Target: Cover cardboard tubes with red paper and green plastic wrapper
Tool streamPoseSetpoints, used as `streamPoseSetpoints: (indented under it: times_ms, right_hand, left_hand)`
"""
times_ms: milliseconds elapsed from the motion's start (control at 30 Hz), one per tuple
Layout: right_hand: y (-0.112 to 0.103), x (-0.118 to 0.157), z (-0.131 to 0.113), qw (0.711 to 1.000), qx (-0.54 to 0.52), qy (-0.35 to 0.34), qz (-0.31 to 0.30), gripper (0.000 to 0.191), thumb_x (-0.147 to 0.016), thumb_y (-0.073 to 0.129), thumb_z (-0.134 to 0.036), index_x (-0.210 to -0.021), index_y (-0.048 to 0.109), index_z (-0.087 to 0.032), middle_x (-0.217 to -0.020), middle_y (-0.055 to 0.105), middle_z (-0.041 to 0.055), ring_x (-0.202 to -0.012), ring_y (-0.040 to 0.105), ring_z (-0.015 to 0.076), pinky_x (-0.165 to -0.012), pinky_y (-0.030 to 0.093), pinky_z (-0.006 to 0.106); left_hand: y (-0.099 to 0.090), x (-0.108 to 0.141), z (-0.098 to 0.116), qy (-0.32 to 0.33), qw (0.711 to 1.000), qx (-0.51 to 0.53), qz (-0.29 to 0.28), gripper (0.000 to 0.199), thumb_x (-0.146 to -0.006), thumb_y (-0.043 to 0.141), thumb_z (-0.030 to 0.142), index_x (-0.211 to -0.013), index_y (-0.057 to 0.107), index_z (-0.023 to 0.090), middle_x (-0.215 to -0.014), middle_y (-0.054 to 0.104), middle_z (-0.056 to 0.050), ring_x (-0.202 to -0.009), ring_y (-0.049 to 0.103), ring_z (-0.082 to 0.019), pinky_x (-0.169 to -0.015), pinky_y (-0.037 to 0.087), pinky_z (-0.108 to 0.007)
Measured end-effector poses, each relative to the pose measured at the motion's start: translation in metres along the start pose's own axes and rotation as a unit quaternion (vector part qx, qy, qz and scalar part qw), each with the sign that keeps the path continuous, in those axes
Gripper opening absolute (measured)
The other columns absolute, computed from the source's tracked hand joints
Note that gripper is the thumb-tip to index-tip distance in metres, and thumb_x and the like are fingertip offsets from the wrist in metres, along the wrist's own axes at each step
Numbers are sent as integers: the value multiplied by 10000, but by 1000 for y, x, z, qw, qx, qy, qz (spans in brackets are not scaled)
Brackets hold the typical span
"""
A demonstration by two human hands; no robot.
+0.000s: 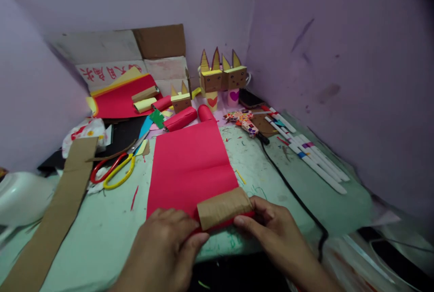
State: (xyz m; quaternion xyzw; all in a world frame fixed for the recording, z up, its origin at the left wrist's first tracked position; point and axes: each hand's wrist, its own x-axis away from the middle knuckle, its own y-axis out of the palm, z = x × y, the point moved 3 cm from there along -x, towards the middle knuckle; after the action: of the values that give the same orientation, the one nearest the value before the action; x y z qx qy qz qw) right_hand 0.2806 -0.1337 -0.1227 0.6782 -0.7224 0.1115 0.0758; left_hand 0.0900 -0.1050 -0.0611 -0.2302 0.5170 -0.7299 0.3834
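Observation:
A brown cardboard tube (pixel 224 208) lies across the near end of a red paper sheet (pixel 193 161), whose near edge curls up against the tube's underside. My left hand (pixel 169 242) is closed at the tube's left end, thumb and fingers pinching the red paper there. My right hand (pixel 271 224) grips the tube's right end, with the thumb on the near side over the red paper and the fingers behind. Part of the paper is hidden beneath the tube and my left hand.
Red-and-yellow scissors (pixel 118 170) and a long cardboard strip (pixel 68 192) lie left. A patterned glue gun (pixel 246 122) with a black cable and several white markers (pixel 315 161) are right. Cardboard figures with pointed ears (pixel 224 79) stand behind, near red-covered rolls (pixel 181 119). A white cup-like object (pixel 23 197) sits far left.

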Motion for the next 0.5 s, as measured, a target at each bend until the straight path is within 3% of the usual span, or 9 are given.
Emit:
streamPoseSetpoints:
  times_ms: [33, 100, 167, 200, 300, 400, 500]
  right_hand:
    - [-1, 0, 1, 1000, 6, 2, -3, 95, -704, 596, -268, -719, 618, -176, -663, 607, -6, -641, 542, 147, -575, 401, 245]
    - [-3, 1, 6, 1000, 24, 9, 1, 116, -720, 597, -290, -715, 614, -175, -642, 589, -7, -618, 527, 148, -547, 393, 243]
    - [-5, 2, 11, 999, 37, 15, 3, 144, -724, 607, -317, -710, 612, -174, -625, 578, -6, -598, 516, 146, -525, 390, 240]
    - [-5, 2, 14, 999, 40, 16, 4, 157, -723, 614, -330, -713, 617, -173, -623, 579, -4, -592, 516, 145, -520, 393, 237]
    - [-8, 2, 19, 999, 34, 17, 10, 174, -728, 637, -353, -732, 630, -180, -633, 595, -2, -591, 535, 145, -520, 417, 231]
    - [-10, 2, 20, 999, 25, 22, 14, 175, -727, 652, -356, -755, 639, -184, -639, 610, -3, -590, 551, 146, -520, 436, 224]
    - [-9, 2, 18, 999, 37, 24, 26, 184, -714, 658, -366, -732, 645, -184, -598, 601, -10, -570, 547, 140, -503, 423, 209]
  left_hand:
    - [-7, 3, -7, -17, 999, 34, 21, 246, -885, 454, 288, -762, 664, 257, -705, 682, 16, -642, 639, -165, -558, 502, -262]
    - [-23, 13, -27, -50, 990, 56, 118, 206, -886, 471, 309, -884, 671, 259, -828, 718, 11, -746, 672, -150, -618, 531, -214]
    - [-30, 26, -49, -85, 979, 39, 184, 159, -855, 518, 300, -884, 666, 250, -848, 722, 8, -760, 678, -146, -650, 541, -191]
    - [-29, 33, -58, -87, 978, 39, 188, 153, -847, 515, 265, -896, 659, 252, -853, 719, 8, -766, 679, -143, -662, 545, -184]
    - [-14, 55, -70, -42, 987, 62, 142, 327, -820, 426, 140, -1050, 609, 283, -1075, 677, -7, -1002, 638, -164, -845, 536, -243]
    - [3, 71, -70, -15, 994, 63, 85, 545, -774, 381, 84, -1269, 479, 291, -1384, 479, -36, -1286, 429, -219, -1029, 422, -403]
    - [12, 73, -71, -14, 996, 62, 64, 605, -777, 426, 66, -1344, 407, 275, -1463, 380, -59, -1346, 338, -245, -1061, 376, -461]
